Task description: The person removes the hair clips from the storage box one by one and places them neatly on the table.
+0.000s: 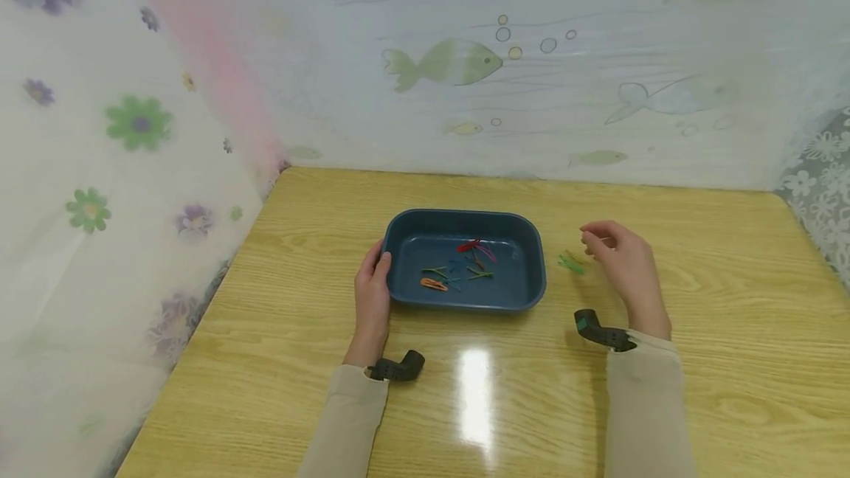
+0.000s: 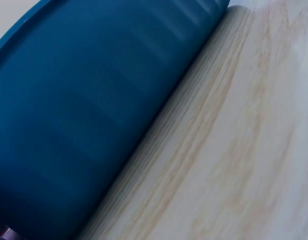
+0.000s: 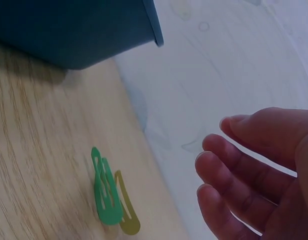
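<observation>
A dark blue plastic tub (image 1: 465, 307) sits on the table, and several coloured snap hair clips lie in it, among them a red clip (image 1: 468, 245) and an orange clip (image 1: 434, 284). My left hand (image 1: 373, 293) holds the tub's left side, thumb at the rim; its other fingers are partly hidden. To the right of the tub lie a green hair clip (image 3: 108, 197) and an olive-yellow hair clip (image 3: 130, 220), partly overlapping. My right hand (image 1: 624, 268) hovers beside these two, fingers loosely bent, thumb apart from them, holding nothing.
The wood-grain table (image 1: 319, 419) extends around the tub. Behind it hangs a pale sheet with fish drawings (image 1: 458, 63), and a flowered sheet (image 1: 139, 124) covers the left side. Each wrist carries a black camera mount (image 1: 600, 332).
</observation>
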